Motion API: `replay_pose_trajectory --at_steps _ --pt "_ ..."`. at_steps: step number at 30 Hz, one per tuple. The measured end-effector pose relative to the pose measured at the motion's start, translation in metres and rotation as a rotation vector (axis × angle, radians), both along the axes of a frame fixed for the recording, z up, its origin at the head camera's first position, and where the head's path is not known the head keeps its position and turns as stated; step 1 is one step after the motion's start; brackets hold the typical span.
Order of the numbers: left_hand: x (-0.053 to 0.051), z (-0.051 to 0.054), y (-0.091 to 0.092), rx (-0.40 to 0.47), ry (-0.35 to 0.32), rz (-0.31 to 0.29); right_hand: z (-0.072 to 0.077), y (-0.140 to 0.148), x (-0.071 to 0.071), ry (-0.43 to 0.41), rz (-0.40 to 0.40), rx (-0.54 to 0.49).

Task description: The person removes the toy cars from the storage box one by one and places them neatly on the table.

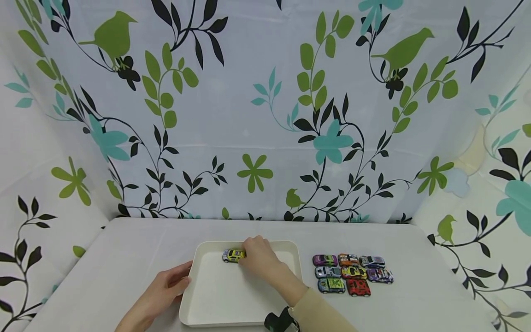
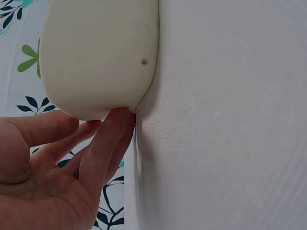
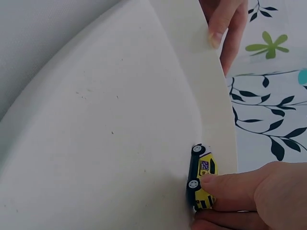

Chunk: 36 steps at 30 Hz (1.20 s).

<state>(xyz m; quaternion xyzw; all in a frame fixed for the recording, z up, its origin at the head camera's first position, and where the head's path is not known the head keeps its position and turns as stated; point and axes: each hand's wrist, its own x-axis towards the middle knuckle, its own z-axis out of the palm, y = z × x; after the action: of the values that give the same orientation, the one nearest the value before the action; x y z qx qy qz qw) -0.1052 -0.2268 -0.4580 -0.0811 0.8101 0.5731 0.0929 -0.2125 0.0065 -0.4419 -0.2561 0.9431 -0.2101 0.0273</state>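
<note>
A yellow toy car (image 1: 234,255) with dark and white details is at the far side of a white tray (image 1: 224,295). My right hand (image 1: 260,258) pinches the car between thumb and fingers. In the right wrist view, the car (image 3: 205,167) is close to the tray's wall, its wheels facing the tray's inside. My left hand (image 1: 168,286) rests against the tray's left edge. The left wrist view shows the fingers (image 2: 103,143) of this hand, fairly straight, touching the tray's outer wall low down, with the thumb higher near the rim.
To the right of the tray, several toy cars stand grouped in rows on the white table (image 1: 415,276), among them a red car (image 1: 358,287) and a purple car (image 1: 325,260). A patterned cloth (image 1: 274,198) hangs behind the table and along both sides.
</note>
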Motion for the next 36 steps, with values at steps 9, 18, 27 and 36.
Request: replay_pose_trajectory --at_steps 9,18,27,36 --pt "-0.001 0.001 0.002 -0.013 -0.002 0.016 -0.001 -0.001 -0.002 0.016 -0.011 0.011" --pt "-0.001 0.001 0.003 -0.018 -0.024 0.04 0.001 0.0 0.001 0.011 -0.006 -0.001" --pt "-0.001 -0.002 -0.001 -0.001 0.002 -0.021 0.004 0.01 0.003 0.027 0.023 0.01" --pt "0.0 0.001 0.0 -0.002 -0.018 0.001 0.007 0.025 0.003 -0.003 0.058 -0.007"
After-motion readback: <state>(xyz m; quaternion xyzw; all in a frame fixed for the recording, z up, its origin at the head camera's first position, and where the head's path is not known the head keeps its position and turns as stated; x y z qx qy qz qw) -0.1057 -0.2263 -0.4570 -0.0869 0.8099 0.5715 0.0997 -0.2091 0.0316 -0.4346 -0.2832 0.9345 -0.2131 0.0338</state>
